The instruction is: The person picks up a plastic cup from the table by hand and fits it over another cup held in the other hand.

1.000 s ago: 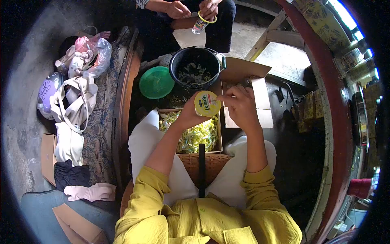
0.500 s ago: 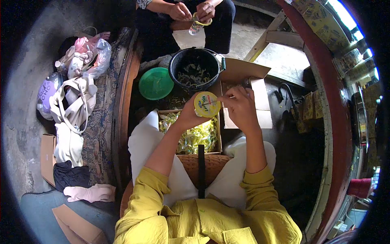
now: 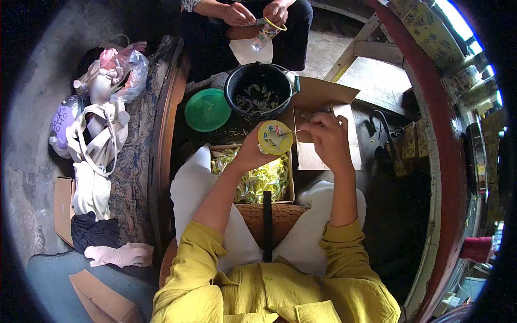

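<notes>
"What are your hands doing?"

"My left hand (image 3: pixel 252 151) is closed round a plastic cup (image 3: pixel 267 147) near the centre of the frame, its yellow lid (image 3: pixel 277 141) turned up to me and printed with lemon wording. My right hand (image 3: pixel 329 141), just to the right, pinches a slim pointed piece (image 3: pixel 294 132) between thumb and fingertips, reaching across the lid's right edge."

"How is that handled well?"

"A firm but light grip, I'd judge; squeezing could buckle the thin wall. Small, shallow strokes beside the rim look safest, with my left fingers clear of the tip and the lid facing me squarely."

"And what can't you make out?"

"Whether that slim piece is a blade, a pick or a lifted sliver. The cup's side is mostly behind the lid and my fingers, and my left arm and the cup cover part of the cardboard box (image 3: pixel 292 189) of yellow strips (image 3: pixel 267 182). At the top, the frame cuts off another person (image 3: pixel 207 40), whose hands are round a yellow-rimmed cup (image 3: pixel 262 41); what they pinch beside it is unclear. Inside the black bucket (image 3: pixel 277 79) the scraps are dim, and things along the right edge dissolve in glare."
</notes>
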Tool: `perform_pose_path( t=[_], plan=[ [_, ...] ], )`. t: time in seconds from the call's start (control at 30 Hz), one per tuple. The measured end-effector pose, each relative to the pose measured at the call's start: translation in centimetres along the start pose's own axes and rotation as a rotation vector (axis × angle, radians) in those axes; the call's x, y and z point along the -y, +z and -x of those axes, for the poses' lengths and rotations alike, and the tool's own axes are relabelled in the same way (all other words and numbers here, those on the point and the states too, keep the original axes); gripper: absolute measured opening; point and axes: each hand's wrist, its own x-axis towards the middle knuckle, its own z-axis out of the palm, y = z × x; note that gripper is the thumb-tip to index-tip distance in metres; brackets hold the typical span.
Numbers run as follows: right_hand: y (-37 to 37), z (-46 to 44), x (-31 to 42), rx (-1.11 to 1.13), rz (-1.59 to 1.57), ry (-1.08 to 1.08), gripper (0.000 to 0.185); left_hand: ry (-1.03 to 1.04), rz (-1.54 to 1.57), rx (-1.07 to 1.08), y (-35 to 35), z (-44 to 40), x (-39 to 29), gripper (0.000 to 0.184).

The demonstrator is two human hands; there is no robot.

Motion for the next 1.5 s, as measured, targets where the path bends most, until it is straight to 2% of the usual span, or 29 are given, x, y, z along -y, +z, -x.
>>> perform_pose_path(
  t=[0.17, 0.33, 0.6, 0.63, 0.73, 0.77, 0.87, 0.9, 1.0, 1.1, 1.2, 1.23, 1.33, 1.5],
  plan=[
    [-0.9, 0.5, -1.6, -0.015, 0.042, 0.035, 0.022, 0.01, -0.009, -0.019, -0.2, 0.1, 0.2, 0.07],
    [-1.4, 0.8, -3.5, -0.111, 0.03, 0.131, 0.014, -0.028, 0.084, -0.035, -0.7, -0.1, 1.3, 0.068],
    [-0.3, 0.6, -4.9, -0.205, -0.11, 0.186, 0.011, -0.025, 0.137, -0.254, -1.7, -2.0, 6.1, 0.07],
    [-0.2, 0.5, -4.8, -0.196, -0.112, 0.187, 0.011, -0.032, 0.088, -0.31, -1.8, -2.7, 6.6, 0.068],
    [0.3, 0.7, -5.2, -0.155, -0.184, 0.215, 0.013, -0.028, -0.12, -0.291, -3.1, -5.4, 8.1, 0.065],
    [0.2, 0.6, -5.2, -0.153, -0.193, 0.208, 0.014, -0.026, 0.02, -0.285, -3.2, -6.4, 8.4, 0.059],
    [0.2, 0.5, -5.4, -0.157, -0.234, 0.231, 0.016, -0.059, -0.195, -0.297, -4.5, -9.4, 11.0, 0.055],
    [0.3, 0.6, -5.6, -0.153, -0.249, 0.246, 0.017, -0.088, -0.332, -0.294, -5.3, -10.6, 13.2, 0.057],
    [0.8, 0.9, -5.7, -0.128, -0.257, 0.285, 0.02, -0.25, -0.558, -0.318, -5.2, -12.7, 12.5, 0.057],
    [1.1, 0.9, -5.5, -0.104, -0.288, 0.298, 0.018, -0.418, -0.65, -0.172, -7.6, -15.6, 19.0, 0.052],
    [1.4, 0.8, -5.5, -0.082, -0.296, 0.313, 0.017, -0.439, -0.591, -0.093, -7.1, -15.8, 16.1, 0.048],
    [1.6, 0.7, -5.5, -0.084, -0.292, 0.315, 0.017, -0.473, -0.657, -0.191, -6.9, -15.8, 16.4, 0.05],
    [1.6, 0.4, -5.1, -0.076, -0.292, 0.316, 0.017, -0.536, -0.863, -0.134, -8.8, -17.3, 22.2, 0.055],
    [2.0, 0.3, -5.0, -0.087, -0.303, 0.286, 0.017, -0.668, -0.914, -0.06, -8.4, -17.6, 21.7, 0.063]
  ],
)
